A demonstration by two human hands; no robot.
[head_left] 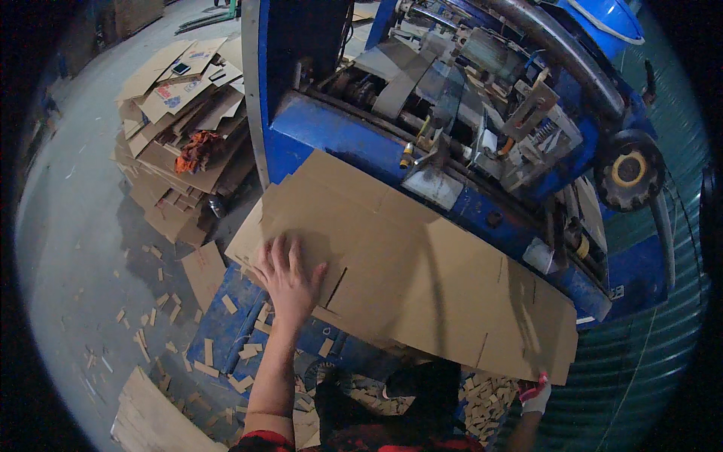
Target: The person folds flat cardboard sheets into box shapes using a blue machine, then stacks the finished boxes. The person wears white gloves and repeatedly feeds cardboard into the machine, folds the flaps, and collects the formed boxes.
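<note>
A large flat cardboard sheet [392,264] with slots and creases lies in front of me, slanting from upper left to lower right along the blue machine [361,139]. My bare left hand [288,279] rests on top of it near the left end, fingers spread. At the near right corner my right hand [535,395], in a white and pink glove, pinches the sheet's edge; part of its fingers is hidden beneath the board. The sheet's far edge meets the machine's front, where metal rollers and brackets [444,90] sit.
A tall stack of cardboard [177,151] stands at the left, with an orange-red rag [197,151] and a phone [181,68] on it. Cardboard offcuts [207,361] litter the blue platform [248,301] and floor. A black handwheel [629,171] juts out at right, below a blue bucket [602,22].
</note>
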